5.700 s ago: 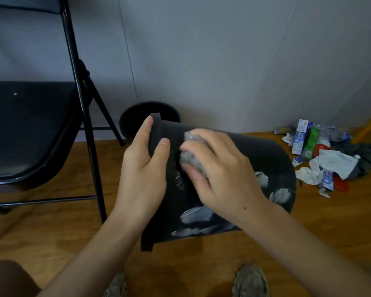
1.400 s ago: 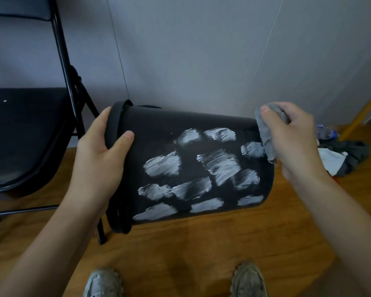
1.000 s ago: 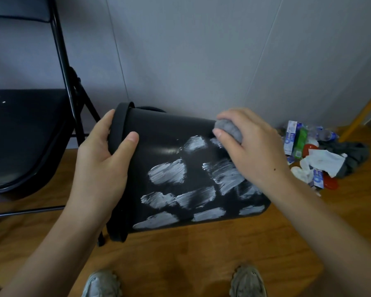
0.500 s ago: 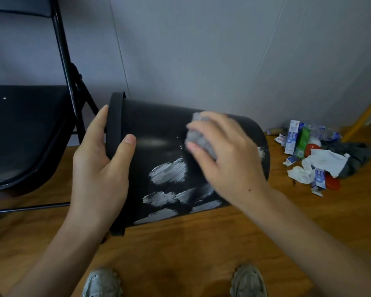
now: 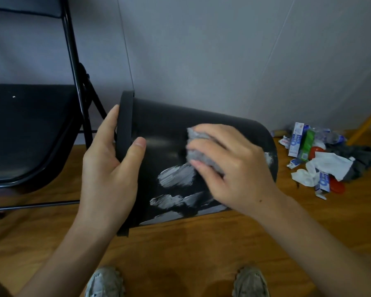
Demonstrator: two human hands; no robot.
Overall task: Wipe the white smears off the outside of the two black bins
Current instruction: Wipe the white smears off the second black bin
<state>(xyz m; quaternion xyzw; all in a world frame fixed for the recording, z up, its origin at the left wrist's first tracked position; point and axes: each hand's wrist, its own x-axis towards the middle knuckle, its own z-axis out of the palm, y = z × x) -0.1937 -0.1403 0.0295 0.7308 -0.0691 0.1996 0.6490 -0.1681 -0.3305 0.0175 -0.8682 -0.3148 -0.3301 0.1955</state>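
Note:
A black bin is held on its side above the wooden floor, its rim to the left. My left hand grips the rim, thumb across the bin's outer wall. My right hand presses a crumpled grey cloth against the wall's middle. White smears show below and left of the cloth, and one more near the base at the right. The upper left of the wall is plain black. The second bin is hidden from view.
A black folding chair stands at the left against the grey wall. A heap of litter, with cartons, white tissue and dark cloth, lies on the floor at the right. My two shoes show at the bottom edge.
My right hand brought the cloth from the bin's base end onto the wall and rubbed leftward and down. Several upper smears are gone. The bin tilted slightly.

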